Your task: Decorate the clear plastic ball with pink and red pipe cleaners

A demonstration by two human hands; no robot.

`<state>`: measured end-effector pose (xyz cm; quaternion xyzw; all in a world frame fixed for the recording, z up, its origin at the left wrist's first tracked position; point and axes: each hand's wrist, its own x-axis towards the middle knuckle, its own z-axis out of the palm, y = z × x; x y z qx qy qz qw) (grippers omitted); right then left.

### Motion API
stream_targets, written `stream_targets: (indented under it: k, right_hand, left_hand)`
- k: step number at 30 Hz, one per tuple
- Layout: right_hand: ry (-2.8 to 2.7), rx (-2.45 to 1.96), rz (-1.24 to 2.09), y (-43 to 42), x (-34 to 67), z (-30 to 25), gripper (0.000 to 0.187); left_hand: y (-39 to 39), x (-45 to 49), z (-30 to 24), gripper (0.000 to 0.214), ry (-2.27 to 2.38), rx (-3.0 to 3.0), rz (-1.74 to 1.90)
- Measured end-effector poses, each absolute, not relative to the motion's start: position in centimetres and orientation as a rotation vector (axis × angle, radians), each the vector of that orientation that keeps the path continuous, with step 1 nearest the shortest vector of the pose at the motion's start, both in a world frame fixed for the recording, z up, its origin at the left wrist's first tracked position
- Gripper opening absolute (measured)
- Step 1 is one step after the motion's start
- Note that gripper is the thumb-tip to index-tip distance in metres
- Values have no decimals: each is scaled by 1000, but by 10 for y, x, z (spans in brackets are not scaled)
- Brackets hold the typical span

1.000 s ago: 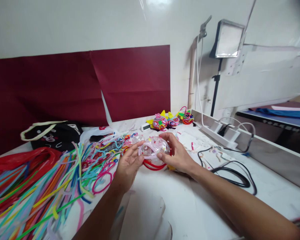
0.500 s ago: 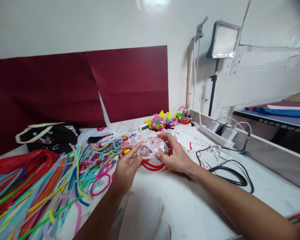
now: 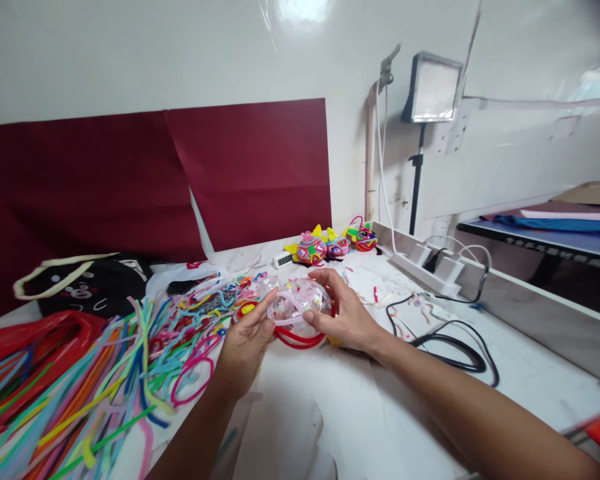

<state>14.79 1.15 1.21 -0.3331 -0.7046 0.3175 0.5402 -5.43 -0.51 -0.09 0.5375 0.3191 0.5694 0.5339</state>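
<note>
Between my hands is a clear plastic ball-like piece [image 3: 299,297] with small coloured specks. A pale pink fuzzy stem [image 3: 291,321] runs over its front, and red fuzzy stems [image 3: 300,340] curve below it. My left hand [image 3: 245,343] pinches the left end of the piece, thumb in front. From the right, my right hand [image 3: 347,313] wraps round it, fingers over the top and thumb pressed on the front. A red and yellow round ornament [image 3: 245,311] lies just behind my left hand.
Many loose coloured pipe cleaners [image 3: 100,393] spread over the left side, beside a red plastic bag [image 3: 75,327] and a black bag [image 3: 95,287]. Colourful fish-like ornaments [image 3: 311,248] stand at the back near a white timer [image 3: 283,260]. A power strip [image 3: 433,275] and black cable [image 3: 460,350] lie right.
The whole view has shifted slightly, so the scene sits a little further left and lower. Both hands keep their hold on the clear piece, with hardly any change of grip.
</note>
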Motion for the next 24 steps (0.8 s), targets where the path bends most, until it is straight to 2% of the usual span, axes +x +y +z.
stream_targets:
  k: [24]
  right_hand:
    - [-1684,-828,766,13,148,10,55]
  left_hand:
    - [-4,-50,-2,57,791,1240,1364]
